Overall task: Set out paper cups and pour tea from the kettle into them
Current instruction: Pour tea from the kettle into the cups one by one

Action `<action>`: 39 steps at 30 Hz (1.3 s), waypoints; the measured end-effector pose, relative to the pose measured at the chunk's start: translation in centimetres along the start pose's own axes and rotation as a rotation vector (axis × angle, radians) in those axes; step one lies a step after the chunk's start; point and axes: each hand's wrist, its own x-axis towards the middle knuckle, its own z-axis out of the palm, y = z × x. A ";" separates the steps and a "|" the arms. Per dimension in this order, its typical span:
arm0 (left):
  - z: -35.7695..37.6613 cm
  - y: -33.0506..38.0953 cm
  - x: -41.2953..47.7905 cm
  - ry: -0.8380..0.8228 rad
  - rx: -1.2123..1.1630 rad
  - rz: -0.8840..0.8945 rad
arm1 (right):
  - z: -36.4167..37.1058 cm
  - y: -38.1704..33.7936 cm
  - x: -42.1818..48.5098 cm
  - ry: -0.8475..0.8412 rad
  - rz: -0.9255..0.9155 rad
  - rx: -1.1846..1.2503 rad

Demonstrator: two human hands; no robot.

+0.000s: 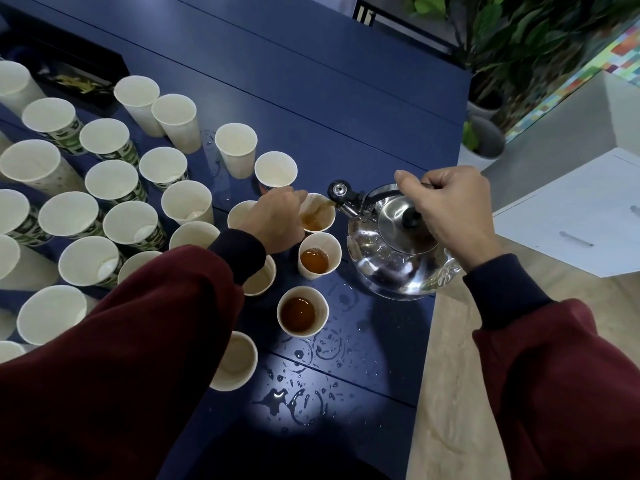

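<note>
Our maroon sleeves (131, 341) up close. We've got R hand (450, 209) clamped on the handle of the kettle (398, 258), which is tilted at 3 o'clock. Tea runs into a cup (320, 216) on the counter (311, 81), L hand (273, 220) gripping it. Two filled cups (318, 258) at its 6, empties (114, 181) at 9.

We hold both arms forward, each in a dark red sleeve (121, 358) ending in a dark cuff (239, 254) at the wrist. The left arm (166, 306) reaches diagonally up and to the right. The left hand (275, 221) shows its back, knuckles up, with fingers curled down round the wall of a paper cup (323, 211). The right arm (554, 375) enters from the lower right. The right hand (450, 209) is closed over the handle of the kettle (391, 265), thumb lying leftward along it. The two hands are apart.
</note>
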 end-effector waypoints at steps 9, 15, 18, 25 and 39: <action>0.0 -0.1 0.0 -0.003 0.002 -0.001 | -0.5 -0.6 -0.2 0.015 0.002 0.055; -0.4 0.3 -1.0 0.078 0.009 0.038 | -2.5 -2.4 0.2 0.070 0.013 0.216; -1.0 0.0 -2.3 0.150 -0.041 -0.004 | -4.0 -3.6 0.1 0.109 0.048 0.302; -2.0 -1.2 -8.0 0.210 -0.038 -0.111 | -6.4 -7.0 -3.5 0.161 -0.005 0.391; 1.0 -1.9 -14.4 0.095 0.016 -0.196 | -5.4 -8.2 -12.4 -0.005 0.075 0.357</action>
